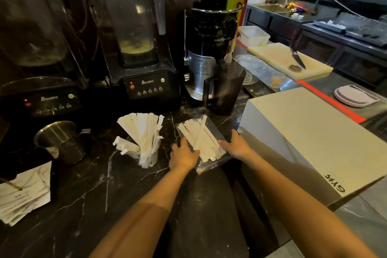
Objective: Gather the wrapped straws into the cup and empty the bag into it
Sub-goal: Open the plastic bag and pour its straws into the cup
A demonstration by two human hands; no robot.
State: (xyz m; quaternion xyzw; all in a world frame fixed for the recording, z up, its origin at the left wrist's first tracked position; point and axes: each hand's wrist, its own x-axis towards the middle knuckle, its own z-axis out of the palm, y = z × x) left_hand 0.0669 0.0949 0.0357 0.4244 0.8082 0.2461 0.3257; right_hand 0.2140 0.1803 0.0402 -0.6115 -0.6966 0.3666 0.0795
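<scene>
On the dark marble counter (88, 195), the clear plastic cup (147, 158) already stands full of white paper-wrapped straws (144, 130), with a few hanging over its left rim. Just right of it lies the flat transparent plastic bag (202, 144), straws inside; the left hand (182, 155) presses its left edge and the right hand (236, 145) rests on its right edge, fingers spread, not closed around it. The bag looks light, limp and slippery, so I would pinch it at the closed near corners.
</scene>
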